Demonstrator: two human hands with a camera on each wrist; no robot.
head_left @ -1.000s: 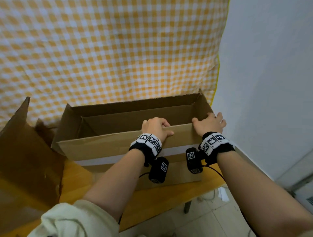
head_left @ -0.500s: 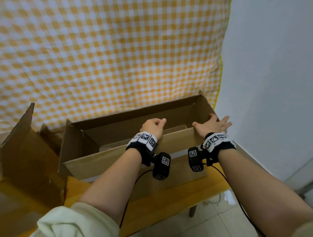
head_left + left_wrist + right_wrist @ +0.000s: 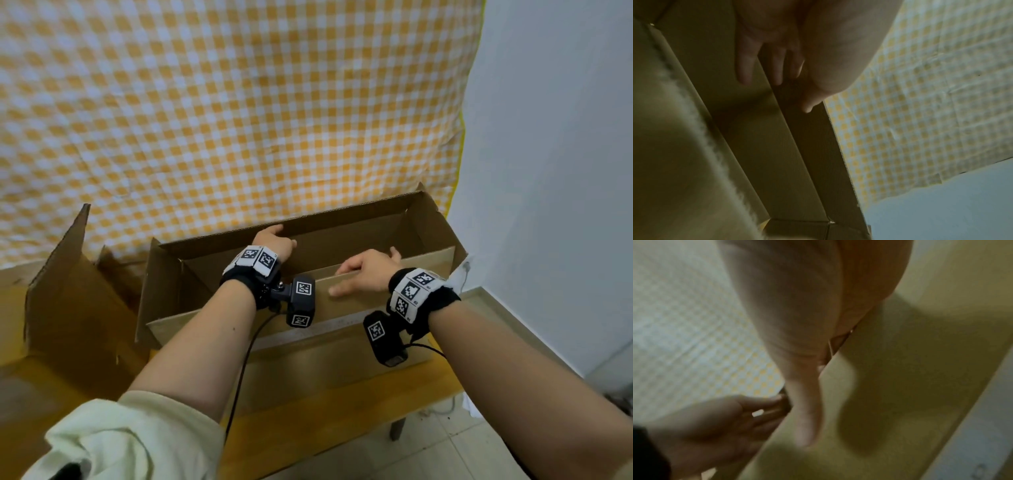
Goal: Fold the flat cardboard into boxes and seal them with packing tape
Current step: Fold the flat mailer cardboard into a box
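A long brown cardboard box (image 3: 308, 356) stands open on the yellow table (image 3: 308, 421). My left hand (image 3: 274, 240) reaches across the opening, and its straight fingers (image 3: 777, 69) lie against the inner face of the far flap (image 3: 342, 219). My right hand (image 3: 366, 274) pinches the near flap (image 3: 342, 308). The thumb (image 3: 805, 418) lies on the flap's outer face while the fingers hook over its top edge. In the left wrist view the far flap (image 3: 818, 146) is in shadow. No tape roll is in view.
A second open cardboard box (image 3: 68, 308) stands on the table to the left. A yellow checked cloth (image 3: 239, 120) hangs right behind the boxes, and a pale wall (image 3: 548, 171) is close on the right. A pale tape strip (image 3: 325, 327) runs along the box front. Tiled floor (image 3: 445, 445) lies below the table edge.
My left hand has left the near flap and reached over to the far flap. My right hand has slid left from the box's right corner along the near flap.
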